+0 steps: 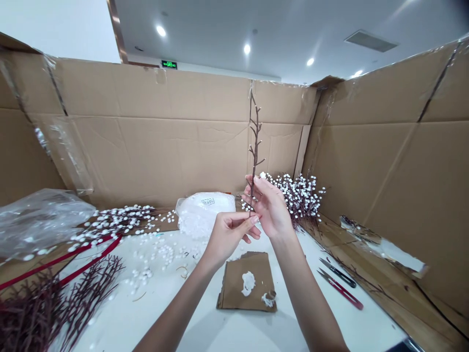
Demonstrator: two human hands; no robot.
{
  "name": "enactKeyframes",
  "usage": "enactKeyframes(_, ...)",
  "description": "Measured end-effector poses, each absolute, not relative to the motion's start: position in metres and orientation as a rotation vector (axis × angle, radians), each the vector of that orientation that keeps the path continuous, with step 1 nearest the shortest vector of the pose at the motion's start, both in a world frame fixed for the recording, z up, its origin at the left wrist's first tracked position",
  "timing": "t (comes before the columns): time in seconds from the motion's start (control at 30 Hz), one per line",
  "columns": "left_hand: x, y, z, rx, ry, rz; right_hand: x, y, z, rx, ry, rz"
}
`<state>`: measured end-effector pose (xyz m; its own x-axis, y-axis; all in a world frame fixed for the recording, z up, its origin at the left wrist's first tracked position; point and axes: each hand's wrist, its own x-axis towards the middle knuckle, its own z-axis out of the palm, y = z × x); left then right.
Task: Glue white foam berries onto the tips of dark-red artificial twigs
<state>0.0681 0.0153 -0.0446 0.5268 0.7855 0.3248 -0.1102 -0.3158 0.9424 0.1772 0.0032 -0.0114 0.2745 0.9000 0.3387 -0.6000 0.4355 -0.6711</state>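
Observation:
A thin brown artificial twig (255, 142) with short side shoots stands upright between my hands, in front of the cardboard wall. My left hand (231, 232) pinches its lower end between thumb and fingers. Just above and to the right, my right hand (270, 205) has its fingers closed round the stem. Below the hands, a square of cardboard (234, 274) lies on the white table, with a blob of white paste (248, 283) in its middle and a second smear by a small brown lump (270, 295) at its lower right.
White-berried twigs (298, 195) are heaped at the back right, more berried stems (120, 220) at the back left. Bare twigs (84, 288) lie front left. A white bag (205, 210) and loose white balls (164, 254) are behind. Black snips (339, 274) and red snips (342, 291) lie right.

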Motion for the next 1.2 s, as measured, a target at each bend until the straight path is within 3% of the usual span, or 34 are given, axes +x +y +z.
enactKeyframes(0.53, 0.069, 0.018, -0.050, 1.602, 0.533, 0.955, 0.177, 0.001, -0.013, -0.431, -0.807, 0.931)
enactKeyframes(0.83, 0.052, 0.018, -0.038, 1.819, 0.536, 0.794, 0.175, 0.002, -0.016, -0.495, -0.906, 0.679)
enactKeyframes(1.0, 0.001, 0.034, -0.038, 1.951, 0.850, 0.735, 0.173, 0.004, -0.023, -0.535, -1.064, 0.590)
enactKeyframes(1.2, -0.093, 0.066, -0.099, 1.967, 1.505, 0.873, 0.161, 0.001, -0.028, -0.513, -1.177, 0.688)
